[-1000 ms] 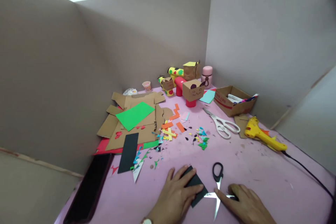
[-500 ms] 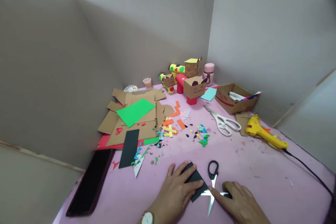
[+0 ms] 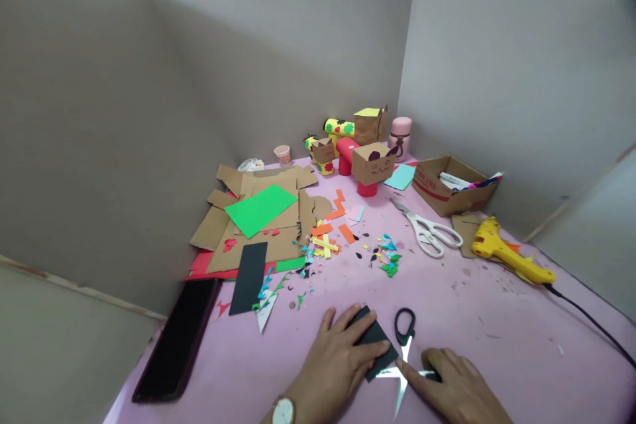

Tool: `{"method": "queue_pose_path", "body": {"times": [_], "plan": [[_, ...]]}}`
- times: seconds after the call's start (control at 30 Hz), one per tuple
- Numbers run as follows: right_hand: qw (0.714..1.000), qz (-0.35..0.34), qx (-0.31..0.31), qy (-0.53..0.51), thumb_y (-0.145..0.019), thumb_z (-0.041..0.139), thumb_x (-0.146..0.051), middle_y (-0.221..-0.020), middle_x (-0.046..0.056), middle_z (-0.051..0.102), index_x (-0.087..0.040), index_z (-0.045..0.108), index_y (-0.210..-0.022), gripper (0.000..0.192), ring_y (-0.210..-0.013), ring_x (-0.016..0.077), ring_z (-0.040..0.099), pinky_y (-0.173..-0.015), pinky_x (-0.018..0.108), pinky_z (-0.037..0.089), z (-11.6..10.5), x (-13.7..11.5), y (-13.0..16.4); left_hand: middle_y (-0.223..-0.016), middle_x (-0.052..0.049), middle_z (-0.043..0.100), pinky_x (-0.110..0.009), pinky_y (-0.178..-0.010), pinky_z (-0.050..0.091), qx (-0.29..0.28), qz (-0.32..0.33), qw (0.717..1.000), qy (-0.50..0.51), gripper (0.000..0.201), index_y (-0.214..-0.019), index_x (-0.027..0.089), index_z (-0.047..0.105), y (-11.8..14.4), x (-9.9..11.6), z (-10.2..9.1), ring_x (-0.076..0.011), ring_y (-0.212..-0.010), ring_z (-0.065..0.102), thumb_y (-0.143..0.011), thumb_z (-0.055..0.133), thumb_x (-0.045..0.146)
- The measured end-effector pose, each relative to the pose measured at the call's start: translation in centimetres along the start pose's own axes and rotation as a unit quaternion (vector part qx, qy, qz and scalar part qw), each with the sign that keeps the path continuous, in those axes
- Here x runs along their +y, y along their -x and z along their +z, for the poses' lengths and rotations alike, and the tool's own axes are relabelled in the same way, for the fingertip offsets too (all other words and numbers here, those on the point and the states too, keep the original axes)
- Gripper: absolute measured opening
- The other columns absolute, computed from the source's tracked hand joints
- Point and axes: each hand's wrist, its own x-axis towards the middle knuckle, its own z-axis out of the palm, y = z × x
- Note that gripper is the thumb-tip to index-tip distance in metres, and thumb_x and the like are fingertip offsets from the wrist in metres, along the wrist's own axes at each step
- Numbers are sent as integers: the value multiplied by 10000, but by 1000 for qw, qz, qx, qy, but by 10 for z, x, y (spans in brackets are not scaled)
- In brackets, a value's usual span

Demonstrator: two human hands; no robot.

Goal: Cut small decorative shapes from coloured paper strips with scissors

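I press my left hand (image 3: 340,361) flat, fingers spread, on a folded piece of black paper (image 3: 378,348) that lies on the pink table top (image 3: 497,344) near its front edge. My right hand (image 3: 454,387) rests palm-down just beside it, fingers loosely extended, covering one handle of a pair of small black-handled scissors (image 3: 405,351). The index finger points toward the pivot. Neither hand has closed around anything. The scissors lie open: the other handle loop points away from me, one blade lies toward the paper's edge and the other points toward me.

Hazards, as I judge them:

1. Exposed blades. Both edges lie bare between my hands. A sideways slide of either hand could bring a finger onto a blade.
2. Paper slip. The paper is held by downward pressure only. Easing that pressure could let it spring open or skate on the smooth surface.
3. Clutter. Coloured paper scraps (image 3: 382,258) lie beyond the paper; a sweep forward would scatter them.
4. Cord. The yellow glue gun (image 3: 511,258) sits well apart at right, its black cable (image 3: 591,324) trailing along the table edge. A wide right-arm move could snag it.
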Motion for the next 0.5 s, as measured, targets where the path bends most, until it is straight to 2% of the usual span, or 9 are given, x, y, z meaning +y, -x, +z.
{"method": "queue_pose_path", "body": {"times": [0.2, 0.5], "plan": [[1000, -10, -5, -8, -839, 565, -452, -825, 117, 678, -217, 498, -1287, 510, -647, 240, 658, -530, 305, 518, 2, -1, 0, -1445, 51, 401, -615, -1009, 285, -4, 5, 1000, -2, 497, -1249, 437, 475, 0, 0, 0, -255, -1336, 300, -865, 497, 123], [1000, -22, -2, -7, -830, 593, -376, -780, 79, 675, -229, 522, -1260, 460, -609, 212, 639, -521, 276, 480, -1, 1, -4, -1451, 33, 395, -606, -1016, 276, -7, 1, 1000, 0, 512, -1248, 428, 485, 1, 0, -1, -262, -1335, 300, -840, 534, 124]]}}
